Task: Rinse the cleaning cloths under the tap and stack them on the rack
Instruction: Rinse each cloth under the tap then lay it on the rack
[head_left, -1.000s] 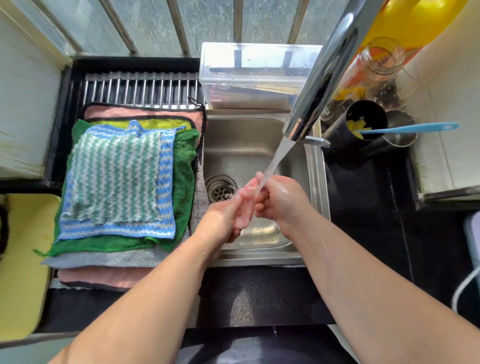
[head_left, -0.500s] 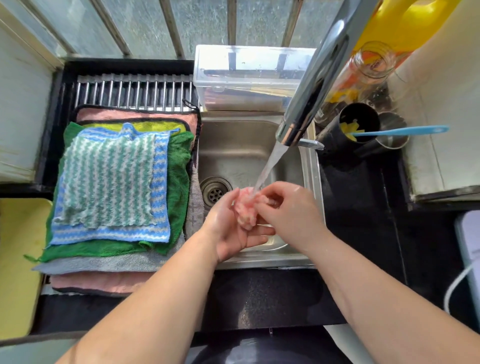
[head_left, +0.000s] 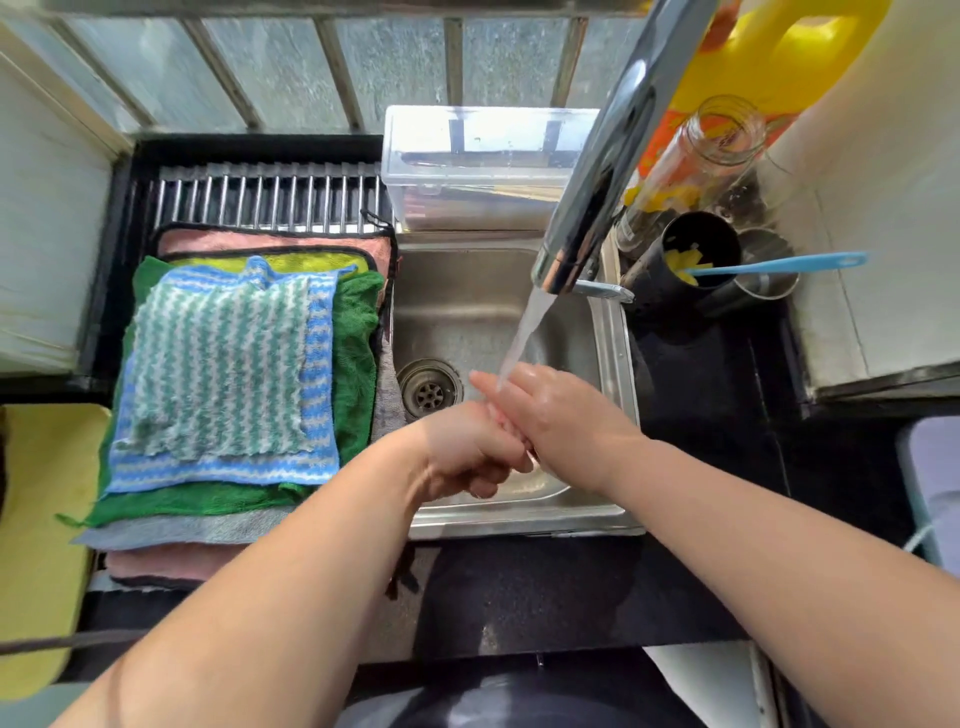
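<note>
– Black counter (head_left: 519, 597) is closest to us. What comes just past it?
– Two bare arms reach over it to the steel sink (head_left: 519, 519). The hands are pressed together over the sink.
– How do the hands lie?
– The right hand (head_left: 561, 410) is on top, with its fingers out straight. The left hand (head_left: 467, 452) is under it, with its fingers curled in. A bit of pink shows between them. I cannot tell if that is a cloth or just fingers.
– Are they wet?
– Yes. Water (head_left: 524, 327) runs down from the shiny tap (head_left: 613, 156) and lands on the right hand. The round drain (head_left: 428, 389) is just beside the hands, on the left.
– Where are the cloths?
– Left of the sink, in a flat pile on the rack (head_left: 260, 197). The green and white stripy cloth (head_left: 218, 364) is on top. Under it lie the blue stripy cloth (head_left: 318, 364), the green cloth (head_left: 353, 353), the grey cloth (head_left: 182, 527) and the pink cloth (head_left: 260, 240). The yellow cloth (head_left: 291, 261) peeks out at the far edge. Bare metal bars show behind the pile.
– And further back?
– A clear box (head_left: 478, 166) sits behind the sink. Right of the tap is a black cup (head_left: 696, 270) with a blue handle (head_left: 779, 264) sticking out. Behind it are a tilted glass jar (head_left: 701, 150) and a big yellow jug (head_left: 779, 52).
</note>
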